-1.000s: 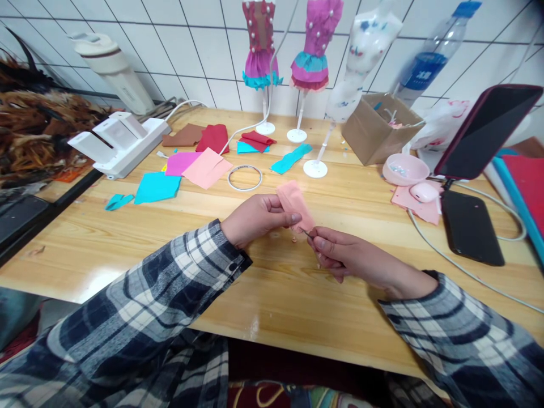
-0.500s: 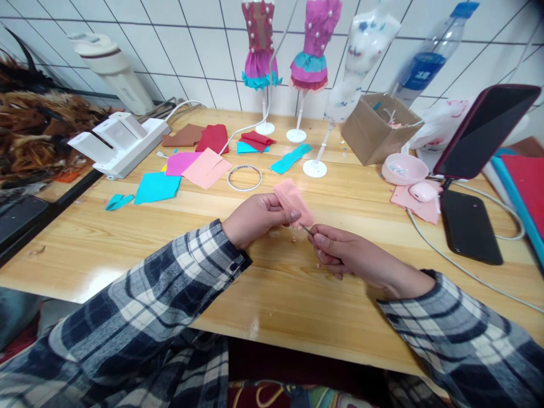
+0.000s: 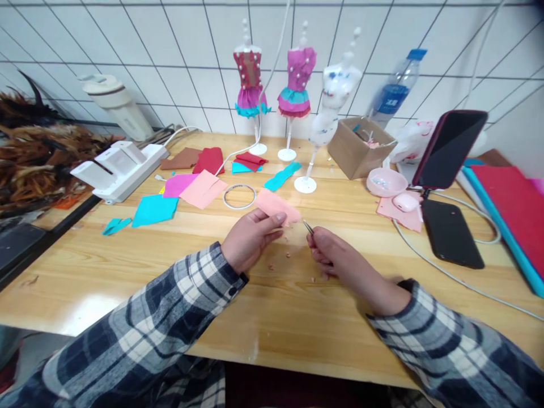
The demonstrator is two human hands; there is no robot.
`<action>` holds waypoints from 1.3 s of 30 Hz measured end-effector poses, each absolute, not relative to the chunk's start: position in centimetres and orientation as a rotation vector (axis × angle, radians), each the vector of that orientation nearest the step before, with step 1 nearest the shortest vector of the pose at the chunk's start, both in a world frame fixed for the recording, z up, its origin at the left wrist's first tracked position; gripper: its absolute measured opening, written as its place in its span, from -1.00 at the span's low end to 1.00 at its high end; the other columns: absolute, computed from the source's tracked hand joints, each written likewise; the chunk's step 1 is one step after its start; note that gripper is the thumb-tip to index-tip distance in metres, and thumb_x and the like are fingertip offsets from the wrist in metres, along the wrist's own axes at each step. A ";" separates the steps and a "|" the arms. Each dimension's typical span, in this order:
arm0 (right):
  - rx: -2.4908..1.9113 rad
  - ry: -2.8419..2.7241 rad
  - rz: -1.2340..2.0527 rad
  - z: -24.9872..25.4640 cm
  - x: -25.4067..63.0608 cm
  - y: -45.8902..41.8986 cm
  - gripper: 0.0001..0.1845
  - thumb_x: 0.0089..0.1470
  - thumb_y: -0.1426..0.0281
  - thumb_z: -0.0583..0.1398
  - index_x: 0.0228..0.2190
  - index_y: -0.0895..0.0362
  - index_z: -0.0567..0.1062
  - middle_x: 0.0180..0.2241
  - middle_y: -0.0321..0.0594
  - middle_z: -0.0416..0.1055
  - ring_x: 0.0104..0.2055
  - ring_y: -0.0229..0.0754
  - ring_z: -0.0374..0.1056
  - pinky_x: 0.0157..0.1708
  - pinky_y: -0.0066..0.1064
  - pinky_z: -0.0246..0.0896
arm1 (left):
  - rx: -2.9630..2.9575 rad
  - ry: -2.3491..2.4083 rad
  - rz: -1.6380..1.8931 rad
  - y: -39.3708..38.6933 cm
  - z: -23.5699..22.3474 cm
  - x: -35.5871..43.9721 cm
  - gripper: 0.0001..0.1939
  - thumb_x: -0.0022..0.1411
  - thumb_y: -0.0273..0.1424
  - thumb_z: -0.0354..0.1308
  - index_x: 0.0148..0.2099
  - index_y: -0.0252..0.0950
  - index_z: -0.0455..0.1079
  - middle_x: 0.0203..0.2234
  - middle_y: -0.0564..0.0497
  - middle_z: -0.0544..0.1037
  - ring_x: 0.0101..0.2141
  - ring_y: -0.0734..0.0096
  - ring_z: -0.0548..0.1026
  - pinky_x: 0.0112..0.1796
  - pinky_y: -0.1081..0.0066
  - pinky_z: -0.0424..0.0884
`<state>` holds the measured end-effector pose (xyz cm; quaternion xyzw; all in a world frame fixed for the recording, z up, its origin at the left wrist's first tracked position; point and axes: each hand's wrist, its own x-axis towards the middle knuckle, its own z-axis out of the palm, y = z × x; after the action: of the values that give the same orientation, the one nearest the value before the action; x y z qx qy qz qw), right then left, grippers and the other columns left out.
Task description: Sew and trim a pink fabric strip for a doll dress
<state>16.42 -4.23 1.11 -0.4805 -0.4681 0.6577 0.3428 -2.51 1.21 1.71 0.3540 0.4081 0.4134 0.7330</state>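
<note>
Between thumb and fingers, my left hand (image 3: 254, 235) pinches a pink piece of crepe paper (image 3: 276, 206). The paper stretches out from the fingertips towards the back and right. My right hand (image 3: 334, 249) is closed around a slim metal tool (image 3: 308, 228) with two narrow points, which look slightly parted. Its handle is hidden in the fingers, so I cannot tell whether it is tweezers or small scissors. Those points are just right of the paper's edge, apart from it. Tiny pink scraps (image 3: 288, 255) lie on the wooden table (image 3: 255, 317) below the hands.
Coloured paper pieces (image 3: 155, 211) and a silver ring (image 3: 239, 196) lie behind my left hand. Two dressed mannequins (image 3: 294, 85) and a white patterned one (image 3: 334, 85) stand at the back. Rightward are a cardboard box (image 3: 357, 153), a pink bowl (image 3: 386, 182) and a phone (image 3: 453, 233).
The tool's points have come away from the paper, leaving a small gap. The pink paper has swung flatter and shifted left with my left hand. The view has tilted up slightly.
</note>
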 end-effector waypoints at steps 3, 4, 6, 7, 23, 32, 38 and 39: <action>-1.207 -1.041 1.533 0.7 15.1 -4.3 -0.56 0.02 -0.01 0.25 -0.31 0.05 0.26 -0.55 -0.52 0.06 -0.65 -0.44 -0.07 -0.63 -0.49 0.06 | 0.696 0.880 0.941 0.7 2.0 -1.9 -0.78 -0.02 -0.33 0.42 -0.36 -0.31 0.48 -0.45 0.11 0.53 -0.40 0.60 0.45 -0.26 0.56 0.36; -1.189 -0.998 1.498 0.7 14.9 -4.3 -0.55 0.01 0.01 0.26 -0.27 0.05 0.29 -0.54 -0.52 0.08 -0.65 -0.44 -0.06 -0.63 -0.49 0.05 | 0.710 0.874 0.935 0.5 2.0 -1.7 -0.79 -0.01 -0.34 0.42 -0.36 -0.31 0.48 -0.45 0.10 0.54 -0.40 0.59 0.45 -0.27 0.57 0.36; -1.186 -0.941 1.474 0.8 14.6 -4.2 -0.51 -0.01 0.00 0.27 -0.20 0.07 0.33 -0.55 -0.51 0.11 -0.65 -0.43 -0.07 -0.66 -0.49 -0.03 | 0.776 0.856 0.912 0.1 1.9 -1.3 -0.80 0.01 -0.35 0.41 -0.37 -0.33 0.48 -0.45 0.07 0.56 -0.39 0.56 0.46 -0.27 0.55 0.38; -1.199 -0.931 1.478 0.9 14.7 -4.1 -0.50 -0.03 0.01 0.29 -0.21 0.08 0.35 -0.56 -0.50 0.11 -0.65 -0.43 -0.06 -0.67 -0.49 -0.06 | 0.817 0.844 0.899 -0.1 1.9 -1.2 -0.81 0.03 -0.34 0.39 -0.38 -0.33 0.48 -0.44 0.06 0.57 -0.38 0.52 0.47 -0.27 0.53 0.39; -1.357 -1.210 1.252 0.9 15.8 -3.6 -0.65 -0.07 0.09 0.29 -0.43 0.11 0.42 -0.61 -0.43 0.16 -0.58 -0.34 0.04 -0.56 -0.43 -0.04 | 0.877 0.736 0.747 -0.3 2.0 -1.2 -0.64 -0.01 -0.25 0.42 -0.18 -0.32 0.56 -0.27 -0.08 0.64 -0.21 0.34 0.55 -0.12 0.42 0.40; -1.207 -1.095 1.313 1.0 15.3 -4.4 -0.57 0.16 -0.06 0.05 -0.21 0.03 0.30 -0.54 -0.47 0.05 -0.60 -0.34 0.00 -0.58 -0.44 0.08 | 0.711 0.855 0.875 -0.1 2.1 -1.0 -0.87 0.01 -0.43 0.41 -0.37 -0.34 0.54 -0.45 0.06 0.60 -0.35 0.56 0.53 -0.25 0.59 0.44; -1.123 -1.339 1.248 0.4 13.8 -5.3 -0.68 0.32 0.09 -0.07 -0.24 0.07 0.24 -0.34 -0.27 0.34 -0.26 -0.23 0.29 -0.14 -0.29 0.23 | 0.349 0.796 0.929 -0.1 2.3 -1.0 -0.94 0.16 -0.49 0.29 -0.35 -0.34 0.46 -0.50 0.08 0.56 -0.44 0.57 0.53 -0.31 0.54 0.50; -1.156 -1.399 1.211 0.4 13.7 -5.3 -0.70 0.33 0.12 -0.07 -0.22 0.08 0.25 -0.30 -0.24 0.37 -0.23 -0.22 0.29 -0.13 -0.29 0.21 | 0.333 0.795 0.913 -0.2 2.3 -1.0 -0.94 0.19 -0.49 0.27 -0.35 -0.35 0.45 -0.50 0.06 0.56 -0.44 0.55 0.53 -0.30 0.51 0.51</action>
<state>13.70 -5.32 0.35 -0.4699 -0.5688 0.4924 0.4618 -0.96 -0.16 2.33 0.1558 0.3718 0.4273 0.8093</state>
